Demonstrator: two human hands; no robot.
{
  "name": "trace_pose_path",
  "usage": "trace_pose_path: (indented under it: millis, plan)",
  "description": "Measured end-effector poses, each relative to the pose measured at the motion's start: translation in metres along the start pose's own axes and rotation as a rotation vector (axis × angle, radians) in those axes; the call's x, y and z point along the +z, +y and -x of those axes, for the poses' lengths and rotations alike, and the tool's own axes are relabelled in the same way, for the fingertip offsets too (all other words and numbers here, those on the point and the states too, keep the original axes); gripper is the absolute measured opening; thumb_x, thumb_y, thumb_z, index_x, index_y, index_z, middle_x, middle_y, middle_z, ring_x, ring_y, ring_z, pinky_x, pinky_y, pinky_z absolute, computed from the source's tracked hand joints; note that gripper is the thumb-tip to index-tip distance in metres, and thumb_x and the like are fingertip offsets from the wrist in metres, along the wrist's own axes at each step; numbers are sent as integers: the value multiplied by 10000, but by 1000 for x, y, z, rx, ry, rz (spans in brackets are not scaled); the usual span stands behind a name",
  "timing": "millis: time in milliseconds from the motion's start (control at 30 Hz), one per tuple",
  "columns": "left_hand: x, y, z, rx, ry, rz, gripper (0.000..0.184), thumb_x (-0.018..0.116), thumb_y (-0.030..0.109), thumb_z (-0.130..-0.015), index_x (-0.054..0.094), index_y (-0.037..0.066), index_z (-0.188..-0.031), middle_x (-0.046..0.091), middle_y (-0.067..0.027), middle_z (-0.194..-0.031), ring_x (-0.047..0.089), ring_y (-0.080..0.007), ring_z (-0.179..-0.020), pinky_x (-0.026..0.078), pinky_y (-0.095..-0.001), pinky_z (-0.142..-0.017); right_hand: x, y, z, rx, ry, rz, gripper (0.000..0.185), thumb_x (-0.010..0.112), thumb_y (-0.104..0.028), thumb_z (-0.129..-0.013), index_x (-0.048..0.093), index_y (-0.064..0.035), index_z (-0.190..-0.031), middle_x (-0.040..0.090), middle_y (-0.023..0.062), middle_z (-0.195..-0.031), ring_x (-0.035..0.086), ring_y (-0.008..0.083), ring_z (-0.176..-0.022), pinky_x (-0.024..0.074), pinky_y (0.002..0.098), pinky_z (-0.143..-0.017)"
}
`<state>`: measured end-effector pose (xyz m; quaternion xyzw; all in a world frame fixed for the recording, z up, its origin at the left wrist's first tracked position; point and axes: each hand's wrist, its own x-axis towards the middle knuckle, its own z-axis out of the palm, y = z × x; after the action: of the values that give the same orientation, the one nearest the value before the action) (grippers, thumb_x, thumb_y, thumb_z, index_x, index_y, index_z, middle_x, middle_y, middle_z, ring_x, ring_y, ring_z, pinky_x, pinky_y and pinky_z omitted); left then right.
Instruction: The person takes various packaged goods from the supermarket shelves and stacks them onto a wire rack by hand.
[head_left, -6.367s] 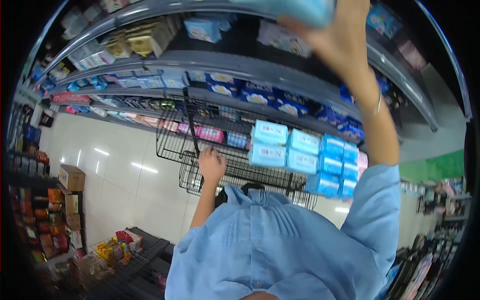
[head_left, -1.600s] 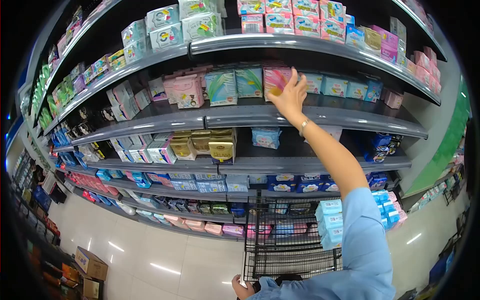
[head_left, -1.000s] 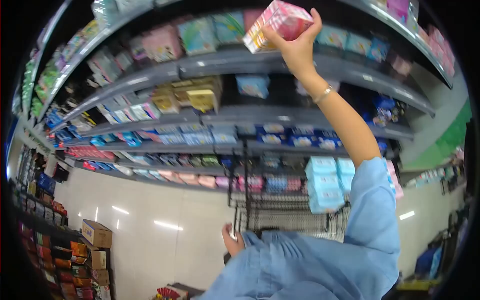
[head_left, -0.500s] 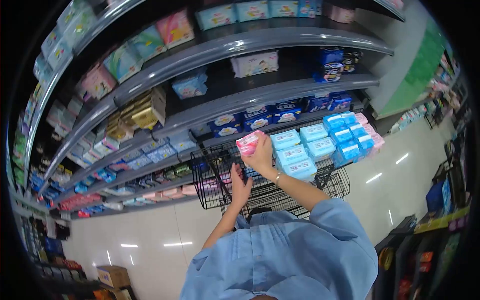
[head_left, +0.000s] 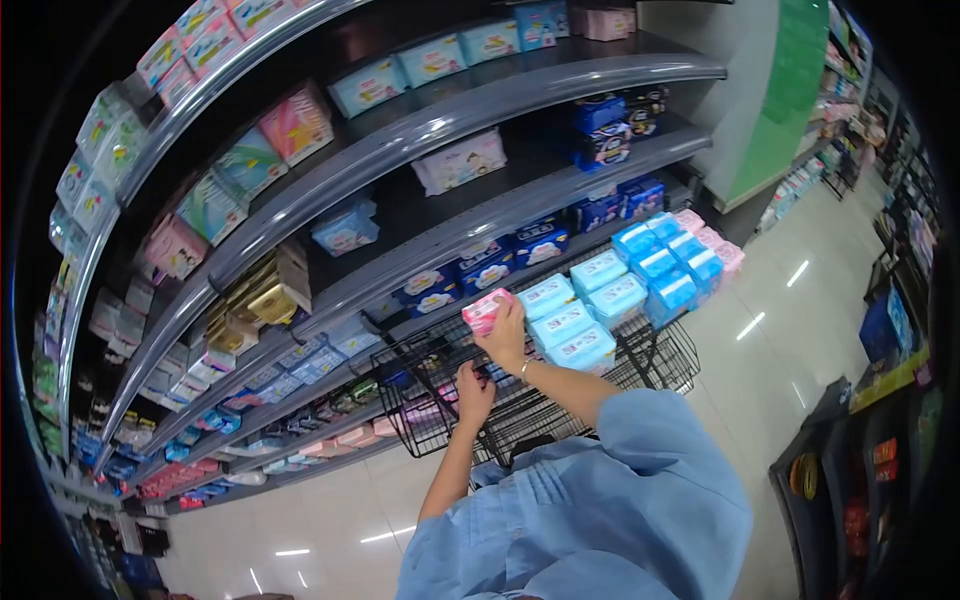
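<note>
My right hand, with a bracelet at its wrist, is closed on a pink-and-white packet. The packet is at the left end of several light-blue packets laid in rows over the black wire cart; whether it rests on anything is hidden. Lower and to the left, my left hand is over the cart's wire mesh, its fingers bent and thumb apart, with nothing plainly in it. To the right of the light-blue rows are stacked darker blue packets and pink packets.
Long curved shelves with packaged goods run along the far side and left. Dark blue packs stand on the shelf just behind the cart. Pale tiled floor lies to the right, with another display rack at lower right.
The view has turned, so shelves and cart sit further left and the shelves slightly lower. My right hand still holds the pink packet beside the light-blue ones. My left hand's fingers are more bent.
</note>
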<state>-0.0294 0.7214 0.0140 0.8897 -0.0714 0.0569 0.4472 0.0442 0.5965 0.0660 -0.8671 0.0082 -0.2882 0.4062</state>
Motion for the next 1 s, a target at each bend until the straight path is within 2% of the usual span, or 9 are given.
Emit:
trace_pose_path:
  millis: [100, 233, 400, 567, 733, 833, 900, 967, 1000]
  plan:
    - [-11, -2, 13, 35, 48, -224, 561, 616, 84, -778, 399, -83, -1268, 399, -276, -1311, 433, -427, -1186, 362, -435, -1025, 7, 4, 0, 47, -31, 19, 877, 843, -151, -544, 353, 4, -1254, 321, 285, -1301, 345, 463, -1196, 332, 479, -1014]
    - [-12, -14, 29, 36, 87, -330, 523, 614, 65, -779, 428, -59, -1251, 407, -247, -1320, 413, -403, -1223, 361, -428, -1030, 15, 8, 4, 14, -14, 2, 868, 842, -153, -569, 345, 6, -1262, 275, 295, -1337, 307, 473, -1230, 308, 496, -1031]
    - [-12, -5, 33, 104, 313, -314, 323, 593, 28, -758, 564, -41, -1073, 533, -215, -1189, 514, -394, -1096, 421, -440, -952, 24, 8, 3, -8, -5, 1, 854, 847, -149, -576, 338, 12, -1243, 259, 311, -1338, 284, 477, -1238, 288, 508, -1037]
    - [-16, -2, 37, 102, 349, -271, 244, 571, 7, -757, 580, -25, -999, 558, -195, -1161, 533, -378, -1065, 440, -441, -921, 25, 1, -2, -44, 38, 68, 925, 860, -147, -550, 299, 19, -1267, 196, 315, -1386, 247, 484, -1260, 254, 515, -1064]
    - [-15, 0, 40, 71, 399, -234, 196, 579, 1, -758, 596, -11, -953, 575, -181, -1116, 552, -360, -1025, 453, -425, -898, 3, -35, -17, -88, 19, 109, 810, 809, -154, -622, 340, -8, -1267, 231, 288, -1382, 258, 440, -1260, 230, 517, -1056]
    - [-17, 1, 40, 100, 410, -214, 181, 593, 11, -756, 603, 3, -937, 588, -158, -1067, 566, -342, -987, 463, -422, -868, -20, -94, -34, -404, -28, -213, 676, 759, -124, -662, 397, -31, -1225, 317, 239, -1331, 304, 393, -1241, 251, 497, -1032]
    - [-20, 5, 42, 112, 392, -192, 184, 588, 13, -753, 604, 2, -936, 586, -149, -1056, 565, -335, -993, 465, -423, -856, -50, -150, -54, -720, -49, -468, 555, 725, -90, -676, 448, -56, -1156, 416, 188, -1244, 384, 358, -1192, 276, 464, -1010]
    - [-19, 4, 43, 139, 417, -216, 194, 597, 17, -743, 603, 14, -937, 591, -140, -1035, 571, -330, -968, 471, -422, -833, -78, -199, -102, -1148, 140, -367, 408, 712, -84, -676, 499, -93, -1024, 546, 114, -1066, 534, 296, -1007, 378, 442, -883]
    - [-19, 4, 43, 137, 418, -216, 191, 599, 17, -741, 602, 16, -932, 592, -137, -1027, 574, -329, -958, 473, -421, -825, -82, -220, -132, -1255, 166, -411, 389, 687, -48, -661, 534, -115, -1013, 578, 60, -1027, 568, 254, -955, 395, 454, -894]
